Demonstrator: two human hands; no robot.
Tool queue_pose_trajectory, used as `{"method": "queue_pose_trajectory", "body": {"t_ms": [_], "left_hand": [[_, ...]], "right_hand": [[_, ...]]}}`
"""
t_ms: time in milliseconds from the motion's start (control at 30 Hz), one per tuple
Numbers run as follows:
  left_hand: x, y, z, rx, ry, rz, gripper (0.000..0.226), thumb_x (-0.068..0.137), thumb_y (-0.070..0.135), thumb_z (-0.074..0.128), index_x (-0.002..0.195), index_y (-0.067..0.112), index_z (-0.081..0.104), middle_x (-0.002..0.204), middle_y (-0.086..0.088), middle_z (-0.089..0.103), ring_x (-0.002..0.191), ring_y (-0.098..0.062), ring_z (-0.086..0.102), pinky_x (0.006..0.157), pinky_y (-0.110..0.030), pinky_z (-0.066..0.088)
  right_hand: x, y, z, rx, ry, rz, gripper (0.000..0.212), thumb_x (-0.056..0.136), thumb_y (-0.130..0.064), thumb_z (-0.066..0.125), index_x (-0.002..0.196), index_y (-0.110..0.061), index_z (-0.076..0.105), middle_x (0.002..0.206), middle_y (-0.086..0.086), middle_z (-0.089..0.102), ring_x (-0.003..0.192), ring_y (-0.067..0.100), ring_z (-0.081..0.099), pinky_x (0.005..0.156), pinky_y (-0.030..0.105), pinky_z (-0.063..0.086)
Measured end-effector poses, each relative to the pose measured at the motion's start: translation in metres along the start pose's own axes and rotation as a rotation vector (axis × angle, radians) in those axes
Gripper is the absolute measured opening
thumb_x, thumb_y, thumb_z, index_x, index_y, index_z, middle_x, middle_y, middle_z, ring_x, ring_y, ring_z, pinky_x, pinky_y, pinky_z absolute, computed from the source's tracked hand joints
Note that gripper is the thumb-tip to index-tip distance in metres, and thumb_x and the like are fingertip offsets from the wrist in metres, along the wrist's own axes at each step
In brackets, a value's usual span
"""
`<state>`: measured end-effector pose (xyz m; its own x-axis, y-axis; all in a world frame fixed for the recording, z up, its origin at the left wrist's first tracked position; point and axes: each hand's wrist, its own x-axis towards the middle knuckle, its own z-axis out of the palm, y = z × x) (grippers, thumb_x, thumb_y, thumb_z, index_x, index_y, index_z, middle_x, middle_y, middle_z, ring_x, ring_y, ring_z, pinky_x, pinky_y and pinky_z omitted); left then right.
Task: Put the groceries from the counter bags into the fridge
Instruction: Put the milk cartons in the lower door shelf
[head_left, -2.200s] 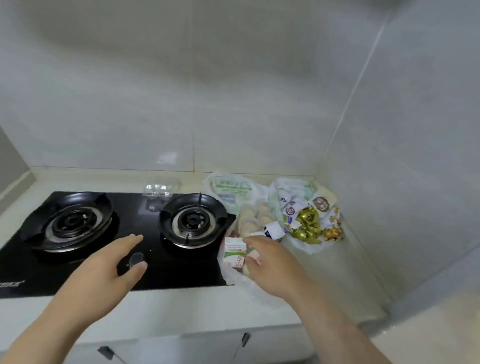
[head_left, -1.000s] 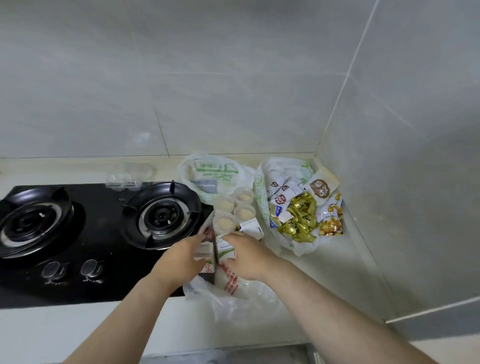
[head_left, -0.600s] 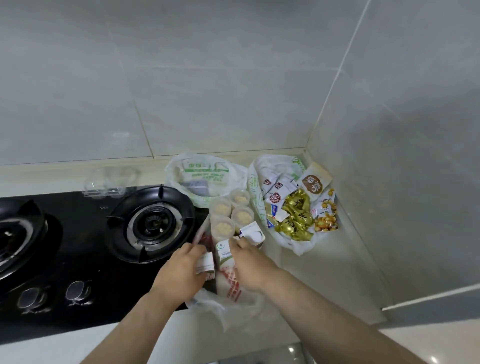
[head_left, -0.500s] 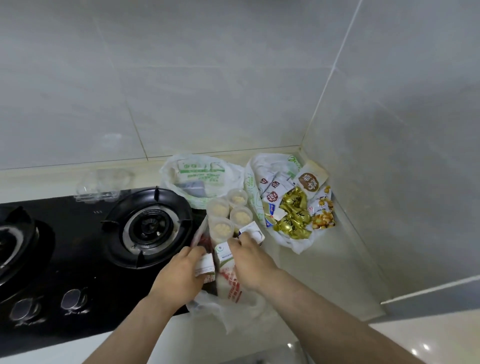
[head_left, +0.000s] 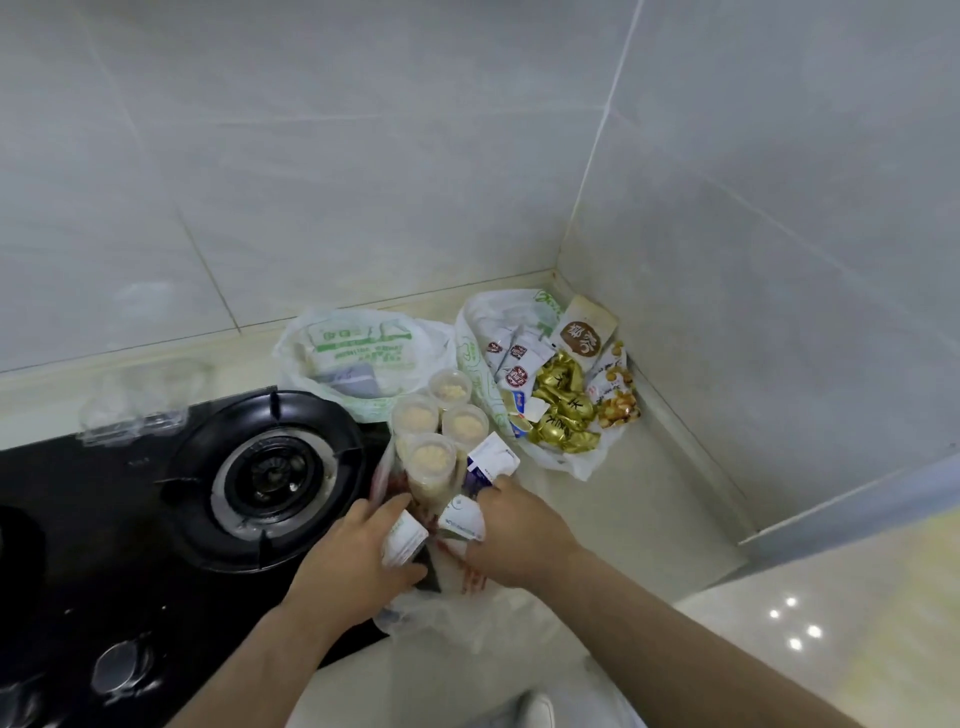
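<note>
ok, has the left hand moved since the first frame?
Yes. The left hand went rightward: from front-left of the right burner to its front-right, where it grips a small carton in the clear bag.

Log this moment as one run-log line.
stage: unpacking clear bag | left hand: grips white carton | right hand: grips green-print carton | lidded cups: upright by hands | fridge: unseen

Grey tiled walls (head_left: 363, 156) — cream counter (head_left: 649, 493)
</note>
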<state>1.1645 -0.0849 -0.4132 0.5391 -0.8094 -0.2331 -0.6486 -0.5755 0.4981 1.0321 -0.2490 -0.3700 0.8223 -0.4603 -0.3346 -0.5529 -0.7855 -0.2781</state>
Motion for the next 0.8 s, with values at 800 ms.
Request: {"method": "queue_pose_trajectory", "body": {"t_ms": [800], "left_hand": [[0.003, 0.042, -0.072, -0.376, 0.046, 0.175, 0.054, 0.054, 0.021, 0.089, 0.093, 0.037, 0.056, 0.086, 0.016, 0.066, 0.080, 0.004, 0.063, 0.068, -0.017, 0.050]], "right_hand": [[-0.076, 0.017, -0.038, 0.561, 0.257, 0.108, 0.063, 0.073, -0.032, 0.073, 0.130, -0.041, 0.047, 0.119, -0.020, 0.054, 0.108, 0.003, 0.055, 0.090, 0.022, 0.051]]}}
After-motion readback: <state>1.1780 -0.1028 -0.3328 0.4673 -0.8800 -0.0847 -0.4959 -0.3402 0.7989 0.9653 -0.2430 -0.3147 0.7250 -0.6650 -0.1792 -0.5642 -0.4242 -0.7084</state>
